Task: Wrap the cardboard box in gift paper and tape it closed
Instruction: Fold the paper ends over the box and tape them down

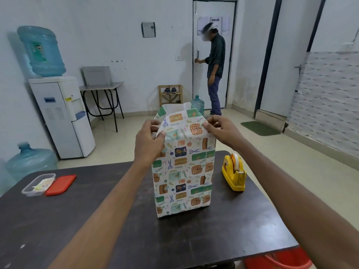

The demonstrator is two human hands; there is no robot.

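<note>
A tall box wrapped in patterned gift paper (182,171) stands upright in the middle of the dark table (116,220). The cardboard itself is hidden under the paper. The paper's top end stands open above the box, its white inside showing at the back. My left hand (149,142) pinches the paper's upper left corner. My right hand (223,131) pinches the upper right corner, folding the near flap. A yellow tape dispenser (234,172) sits on the table just right of the box.
A clear plastic container (37,184) and its red lid (61,184) lie at the table's left. A red tub (281,259) sits under the right edge. A water dispenser (62,115), spare water jugs and a person at the door (213,68) are beyond.
</note>
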